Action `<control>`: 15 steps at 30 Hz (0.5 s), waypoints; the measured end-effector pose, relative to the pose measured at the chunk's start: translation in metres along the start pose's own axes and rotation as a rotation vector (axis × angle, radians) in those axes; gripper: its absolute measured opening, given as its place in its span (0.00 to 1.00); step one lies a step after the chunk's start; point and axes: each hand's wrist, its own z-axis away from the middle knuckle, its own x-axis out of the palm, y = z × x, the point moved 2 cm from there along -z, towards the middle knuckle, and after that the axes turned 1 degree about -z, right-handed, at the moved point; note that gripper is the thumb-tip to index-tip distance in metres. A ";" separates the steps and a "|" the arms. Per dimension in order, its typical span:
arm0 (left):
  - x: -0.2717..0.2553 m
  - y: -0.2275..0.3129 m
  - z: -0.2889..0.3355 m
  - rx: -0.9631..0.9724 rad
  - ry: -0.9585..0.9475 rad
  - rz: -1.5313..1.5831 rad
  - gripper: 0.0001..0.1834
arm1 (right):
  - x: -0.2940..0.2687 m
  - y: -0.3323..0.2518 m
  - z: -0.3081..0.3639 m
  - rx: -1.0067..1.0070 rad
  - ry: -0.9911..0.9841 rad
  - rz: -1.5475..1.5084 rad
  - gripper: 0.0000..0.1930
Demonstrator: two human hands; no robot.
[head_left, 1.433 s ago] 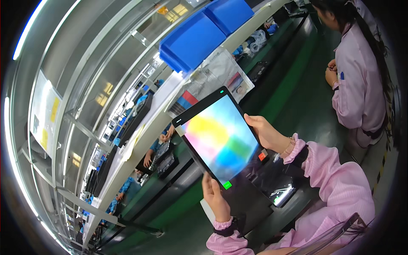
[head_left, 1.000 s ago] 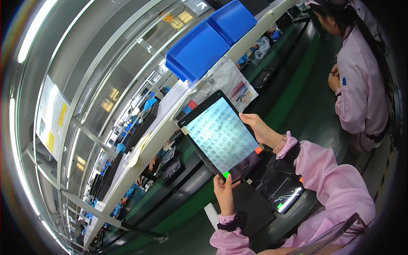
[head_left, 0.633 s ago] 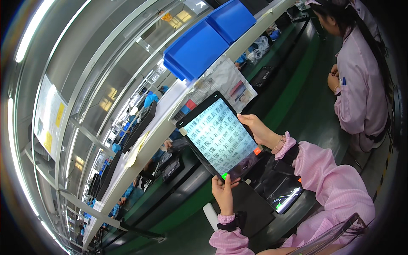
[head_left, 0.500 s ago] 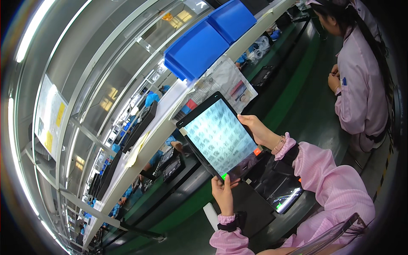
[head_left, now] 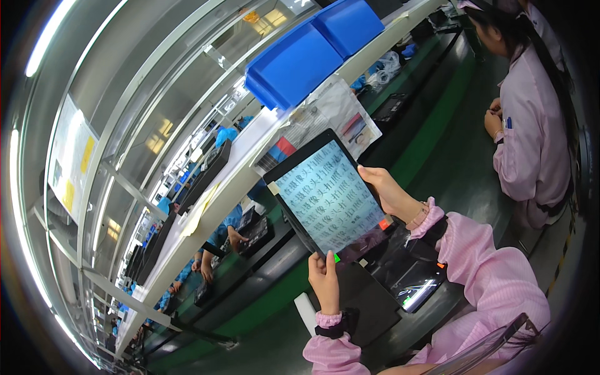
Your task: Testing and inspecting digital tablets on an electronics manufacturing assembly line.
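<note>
A black tablet (head_left: pixel 326 199) is raised in front of me, its lit screen covered in rows of dark handwritten-looking marks. My left hand (head_left: pixel 324 284) grips its lower left corner, thumb over the front beside a green sticker (head_left: pixel 336 257). Along the right edge, my right hand (head_left: pixel 389 192) is closed on the tablet, above an orange sticker (head_left: pixel 384 223). Fingers behind the tablet are hidden. Below it, a second glossy black tablet-like device (head_left: pixel 409 280) with an orange tag lies on a dark mat (head_left: pixel 370 315). A white bar-shaped object (head_left: pixel 305 312) rests by my left wrist.
Beyond the tablet runs a pale shelf (head_left: pixel 187 240) carrying blue bins (head_left: pixel 294 62) and a hanging plastic-covered sheet (head_left: pixel 344 119). A dark green conveyor line (head_left: pixel 431 134) holds black devices. Co-workers' hands (head_left: pixel 236 239) work past the shelf; a person in pink (head_left: pixel 531 131) stands at right.
The tablet has turned slightly in my hands, and the marks on its screen look sharper and larger. Beyond the shelf, co-workers' hands have shifted. My grip stays the same.
</note>
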 end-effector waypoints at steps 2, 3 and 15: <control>0.007 0.009 -0.001 -0.004 0.022 0.069 0.10 | -0.002 -0.001 0.015 -0.004 0.062 0.012 0.18; 0.009 0.016 0.000 -0.001 0.044 0.124 0.08 | -0.004 0.001 0.023 0.011 0.053 0.015 0.18; 0.013 0.026 -0.004 -0.044 -0.040 0.229 0.10 | -0.011 -0.008 0.086 0.015 0.131 0.230 0.15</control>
